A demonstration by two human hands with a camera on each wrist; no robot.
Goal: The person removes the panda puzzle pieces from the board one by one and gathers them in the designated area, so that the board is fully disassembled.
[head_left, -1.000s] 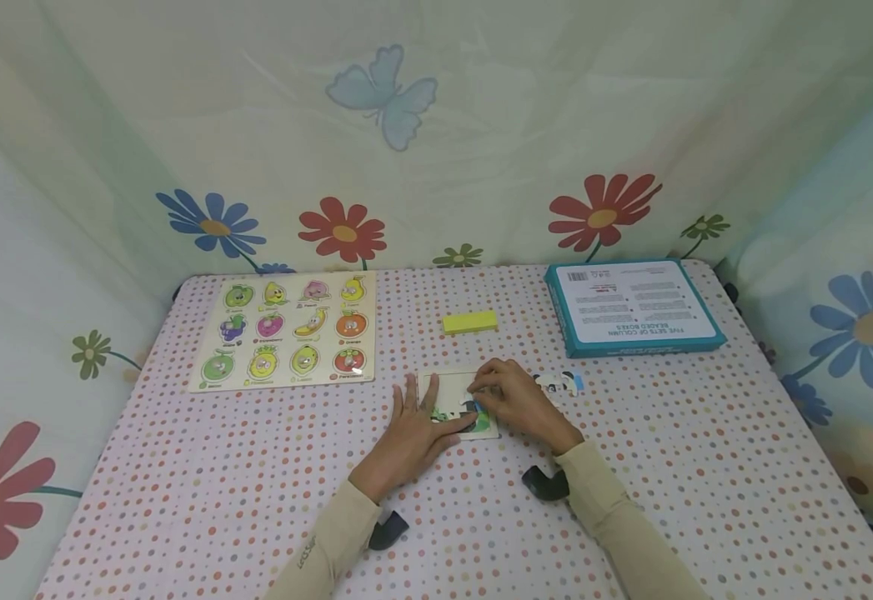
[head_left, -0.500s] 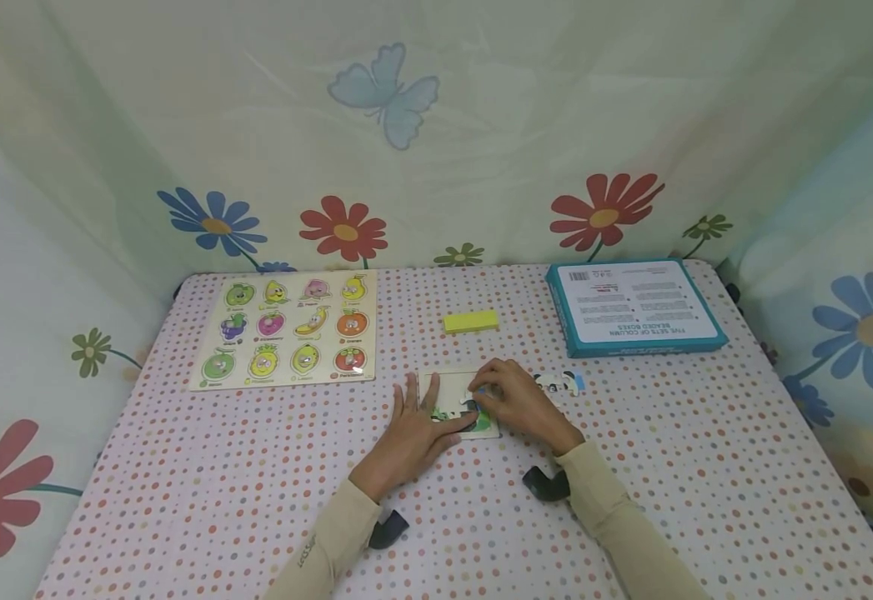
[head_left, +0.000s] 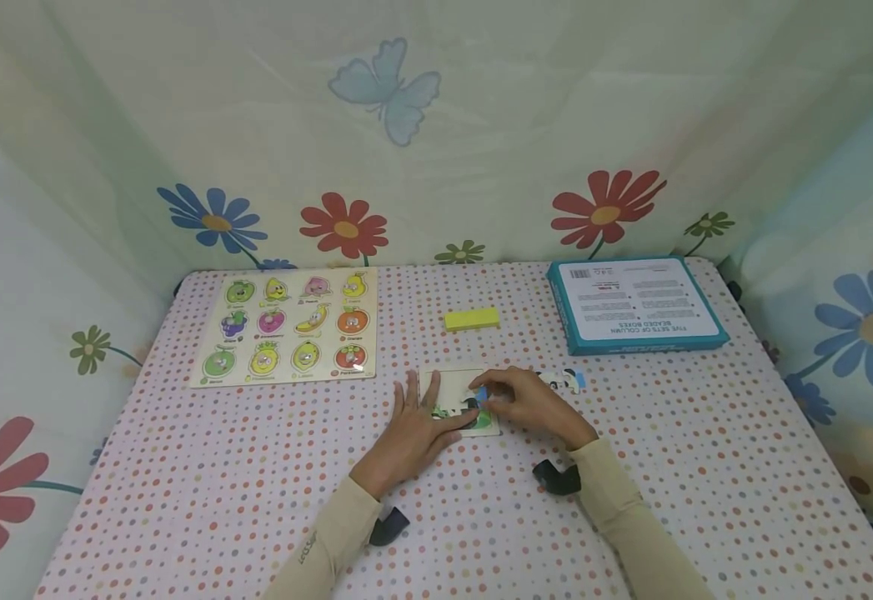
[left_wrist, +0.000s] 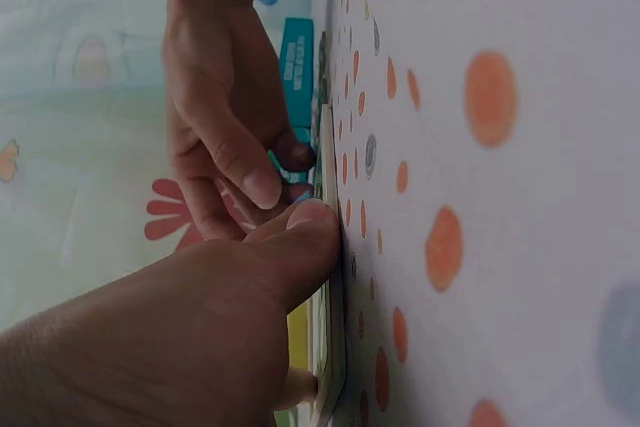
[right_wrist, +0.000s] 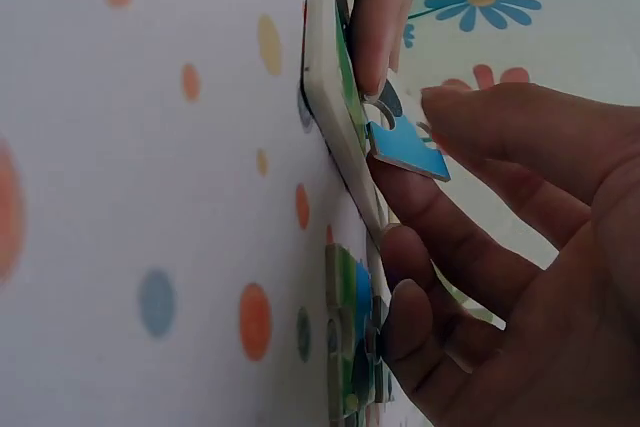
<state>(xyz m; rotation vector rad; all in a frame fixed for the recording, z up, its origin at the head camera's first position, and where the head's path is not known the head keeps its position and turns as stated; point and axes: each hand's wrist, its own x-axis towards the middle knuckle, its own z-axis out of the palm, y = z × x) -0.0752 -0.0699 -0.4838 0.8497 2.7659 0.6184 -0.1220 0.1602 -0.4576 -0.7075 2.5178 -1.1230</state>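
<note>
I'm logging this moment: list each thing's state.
Puzzle board, flat, partly filled
Blue puzzle piece, tilted, not seated
Loose pieces, off the puzzle board
Fruit board, lying flat
Teal box, closed
Yellow block, lying flat
Left hand, fingers spread
Right hand, holds blue puzzle piece

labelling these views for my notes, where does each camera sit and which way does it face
Head: worn on the head, looking forward and down at the polka-dot tablecloth; the left hand, right hand and beige sleeves show.
Left wrist: worn there, looking low across the jigsaw tray; left hand in front, right hand beyond.
Right wrist: worn there, facing the blue jigsaw piece; right hand close, part of the left hand at top.
Both wrist views share the jigsaw tray, nearly edge-on.
</note>
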